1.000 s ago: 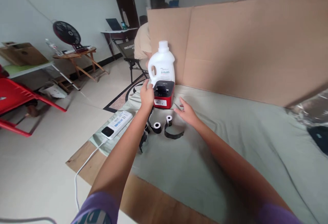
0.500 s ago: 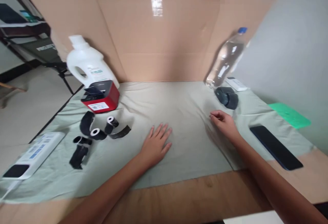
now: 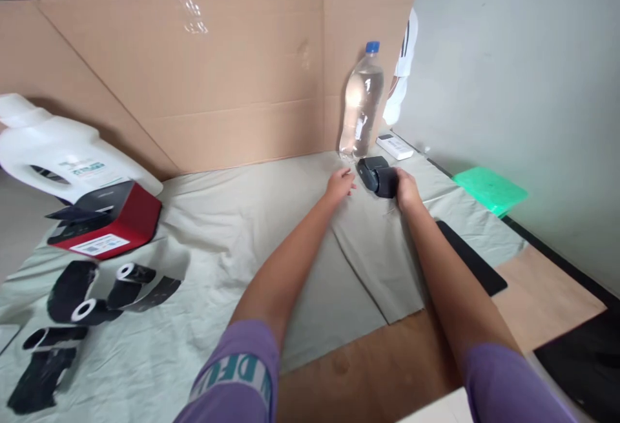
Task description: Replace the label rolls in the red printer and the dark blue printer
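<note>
A small black device with a rounded body and a flap-like part (image 3: 376, 176) sits on the cloth near the foot of a clear bottle. Against its right end is my right hand (image 3: 407, 190), its fingers closed on the edge, the fingertips partly hidden. My left hand (image 3: 341, 185) hovers or rests just to the left of the device, apart from it, with loosely bent fingers and nothing in them. Behind stands the bottle (image 3: 362, 113) with a blue cap, leaning toward the cardboard.
A cardboard screen (image 3: 242, 55) borders the back. On the left are a white jug (image 3: 72, 145), a red-and-black box (image 3: 111, 219) and several black rolls (image 3: 92, 310). To the right lie a white gadget (image 3: 394, 146), a black phone (image 3: 469, 258) and a green sheet (image 3: 490, 189).
The view has swung to the right. My left hand has left its flat place on the cloth and reached toward the device, while my right hand has come up to the device's right end.
</note>
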{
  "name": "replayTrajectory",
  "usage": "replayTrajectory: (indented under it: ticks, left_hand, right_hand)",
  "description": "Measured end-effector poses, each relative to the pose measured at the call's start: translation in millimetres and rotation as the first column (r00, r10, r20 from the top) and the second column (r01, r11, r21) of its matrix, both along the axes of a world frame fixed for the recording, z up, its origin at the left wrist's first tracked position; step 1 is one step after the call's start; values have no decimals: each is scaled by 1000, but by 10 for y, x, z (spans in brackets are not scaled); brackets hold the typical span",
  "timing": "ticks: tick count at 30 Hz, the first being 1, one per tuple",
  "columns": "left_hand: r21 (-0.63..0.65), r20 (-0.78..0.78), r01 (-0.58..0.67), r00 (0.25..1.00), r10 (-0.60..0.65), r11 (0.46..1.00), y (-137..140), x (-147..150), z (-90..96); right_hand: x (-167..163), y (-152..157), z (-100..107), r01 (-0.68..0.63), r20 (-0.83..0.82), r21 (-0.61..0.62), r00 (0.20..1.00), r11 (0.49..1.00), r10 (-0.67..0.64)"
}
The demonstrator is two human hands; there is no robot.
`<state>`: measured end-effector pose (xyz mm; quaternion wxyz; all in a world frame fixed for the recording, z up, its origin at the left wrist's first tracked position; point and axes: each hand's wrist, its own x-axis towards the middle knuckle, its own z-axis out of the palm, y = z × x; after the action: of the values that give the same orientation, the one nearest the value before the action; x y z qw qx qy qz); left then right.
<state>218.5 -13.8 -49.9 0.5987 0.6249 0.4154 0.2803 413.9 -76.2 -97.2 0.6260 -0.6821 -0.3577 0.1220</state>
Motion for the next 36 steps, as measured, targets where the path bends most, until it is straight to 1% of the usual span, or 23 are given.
replayTrajectory:
  ticks: [2, 4, 6, 8, 10, 11, 13, 15, 17, 19, 21, 23, 26, 28, 29, 32, 36]
  left_hand:
    - [-28, -12, 22, 1000, -22, 999, 24, 352, -91]
    - [-30, -26, 29, 999, -30, 999, -3, 535, -192]
    - [-6, -41, 15, 999, -16, 1000, -41, 575, -276]
    - [44, -52, -5, 999, 7, 999, -72, 493, -327]
    - [102, -34, -15, 999, 18, 995, -101, 290, -333]
    - [127, -15, -27, 999, 29, 992, -120, 142, -318]
    - [173, 38, -79, 997, 74, 982, -184, -250, -253]
    - [227, 91, -173, 984, 156, 958, -295, -748, -155]
    - [276, 128, -238, 969, 209, 931, -456, -1303, -51]
    - [306, 124, -287, 957, 261, 908, -654, -1842, 18]
    - [308, 84, -351, 936, 343, 884, -854, -2294, 24]
    - [295, 35, -403, 911, 412, 866, -1015, -2619, -37]
    - [217, -3, -425, 900, 436, 879, -1143, -2880, -192]
    - [161, -3, -422, 904, 428, 892, -1164, -2953, -275]
    - [156, -3, -421, 904, 427, 894, -1166, -2975, -301]
    - [216, -14, -422, 901, 435, 881, -1164, -3021, -325]
    - [300, -59, -403, 897, 439, 865, -1168, -3069, -334]
  right_hand:
    - [-29, 25, -57, 28, -100, 11, 995, 1000, -27]
    - [-71, 24, -93, 47, -173, 15, 984, 999, -44]
    - [-137, 15, -98, 59, -183, 13, 982, 998, -55]
    - [-256, 1, -55, 54, -155, 9, 986, 998, -52]
    - [-456, -28, 43, 10, -92, 23, 996, 1000, -8]
    - [-592, -50, 110, -30, -49, 34, 998, 999, 32]
    - [-932, -116, 258, -130, 44, 56, 991, 990, 128]
    - [-1349, -210, 389, -235, 121, 59, 966, 970, 227]
    - [-1808, -331, 471, -341, 154, 36, 931, 939, 332]
    - [-2264, -466, 489, -450, 141, -2, 884, 893, 445]
    - [-2668, -594, 456, -537, 97, -37, 837, 843, 538]
    - [-2980, -694, 402, -593, 41, -71, 802, 802, 596]
    - [-3248, -775, 339, -622, 0, -105, 781, 776, 625]
    - [-3324, -798, 321, -617, 17, -120, 782, 778, 623]
    - [-3345, -807, 315, -613, 25, -127, 784, 779, 621]
    - [-3384, -837, 276, -604, 28, -146, 790, 784, 613]
    - [-3405, -877, 165, -602, 33, -159, 789, 782, 614]
